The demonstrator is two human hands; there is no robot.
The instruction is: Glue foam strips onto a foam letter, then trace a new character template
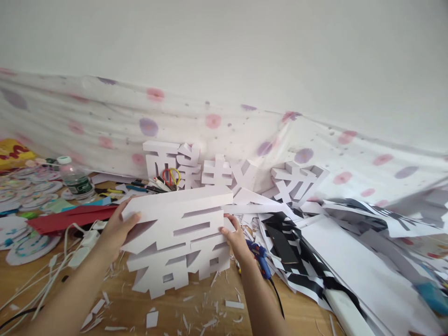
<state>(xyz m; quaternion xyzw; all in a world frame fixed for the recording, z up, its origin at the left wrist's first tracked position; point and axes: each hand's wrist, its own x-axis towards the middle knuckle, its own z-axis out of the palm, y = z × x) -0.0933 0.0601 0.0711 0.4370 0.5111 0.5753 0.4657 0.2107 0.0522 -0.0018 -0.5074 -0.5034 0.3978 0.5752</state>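
A large white three-dimensional paper character is held up over the wooden table, its cut-out front tilted toward me. My left hand grips its left edge, thumb on the front face and the other fingers mostly hidden behind. At the right edge my right hand pinches it, thumb in front. Just right of that hand lies a blue glue gun with a black cord. Behind the held piece, more white paper characters lean against the patterned sheet, another one farther right.
White paper scraps litter the wooden table. On the left are a water bottle, red paper, white cables and painted discs. A dark phone and white sheets cover the right side.
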